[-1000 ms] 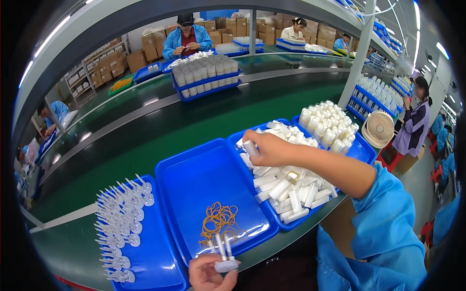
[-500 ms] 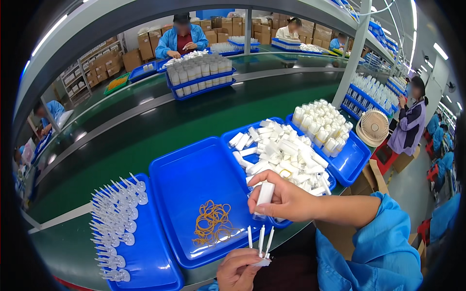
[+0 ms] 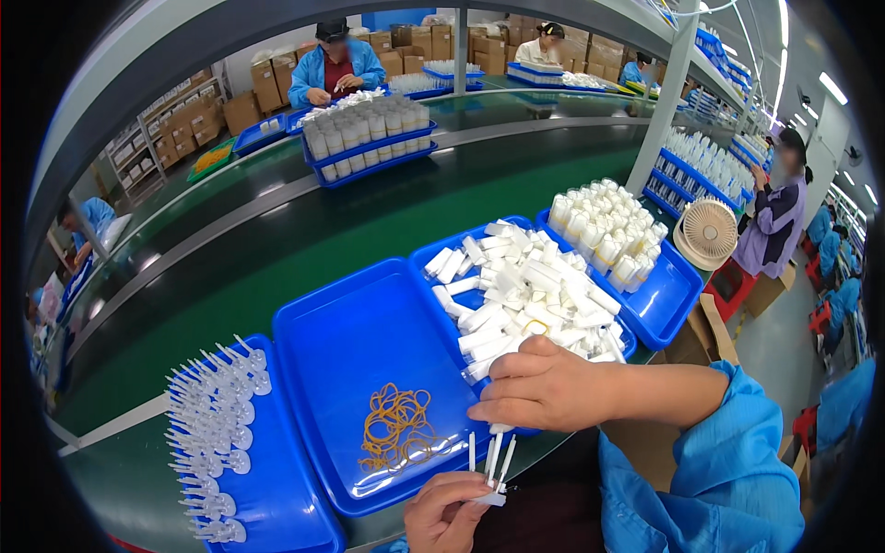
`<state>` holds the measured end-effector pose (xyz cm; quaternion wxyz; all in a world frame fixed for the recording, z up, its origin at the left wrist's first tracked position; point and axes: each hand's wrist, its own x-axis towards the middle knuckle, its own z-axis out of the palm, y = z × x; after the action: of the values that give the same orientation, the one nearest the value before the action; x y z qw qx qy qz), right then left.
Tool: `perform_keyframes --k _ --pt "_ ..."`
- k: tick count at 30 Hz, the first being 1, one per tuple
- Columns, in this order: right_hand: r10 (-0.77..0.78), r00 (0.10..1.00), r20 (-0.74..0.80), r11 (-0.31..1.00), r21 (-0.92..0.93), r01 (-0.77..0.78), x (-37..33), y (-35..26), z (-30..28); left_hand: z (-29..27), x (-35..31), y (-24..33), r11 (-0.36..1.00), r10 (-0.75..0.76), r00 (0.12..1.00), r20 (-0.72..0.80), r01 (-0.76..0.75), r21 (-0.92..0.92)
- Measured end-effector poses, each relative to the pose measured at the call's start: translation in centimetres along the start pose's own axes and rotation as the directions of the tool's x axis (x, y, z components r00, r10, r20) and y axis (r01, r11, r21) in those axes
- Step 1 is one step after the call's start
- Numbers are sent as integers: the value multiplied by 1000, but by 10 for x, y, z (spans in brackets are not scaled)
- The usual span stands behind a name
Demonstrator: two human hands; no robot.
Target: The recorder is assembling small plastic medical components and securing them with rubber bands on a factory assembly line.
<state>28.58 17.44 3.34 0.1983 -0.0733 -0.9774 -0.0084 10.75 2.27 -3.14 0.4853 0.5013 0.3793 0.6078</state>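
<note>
Well left of both hands, clear pronged plastic pieces (image 3: 217, 433) were massed along the outer side of a blue tray (image 3: 288, 484). Nearer the grip, a second blue tray (image 3: 341, 323) held a loose tangle of brown rubber bands (image 3: 396, 424) just beyond the left hand (image 3: 447, 511). That hand pinched the base of a white pronged holder (image 3: 494, 499), its prongs pointing up toward the right hand (image 3: 535, 392). The right hand was closed around a white piece (image 3: 500, 428), mostly hidden, its end showing below the fingers at the prong tips; whether it touched them I could not tell. Just beyond that hand, white blocks (image 3: 544, 281) were heaped in a third tray (image 3: 469, 299); farther right, white cylinders (image 3: 604, 230) crowded a fourth (image 3: 668, 297), with a round beige fan (image 3: 707, 235) beside it.
</note>
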Motion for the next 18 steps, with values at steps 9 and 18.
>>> perform_keyframes --k 9,18 --pt "61 996 66 908 410 -83 -6 17 1 -5 5 0 989 -98 995 -9 96 -112" --pt "239 952 190 501 816 -289 -1 17 -6 -12 18 2 998 -57 994 93 59 -26"
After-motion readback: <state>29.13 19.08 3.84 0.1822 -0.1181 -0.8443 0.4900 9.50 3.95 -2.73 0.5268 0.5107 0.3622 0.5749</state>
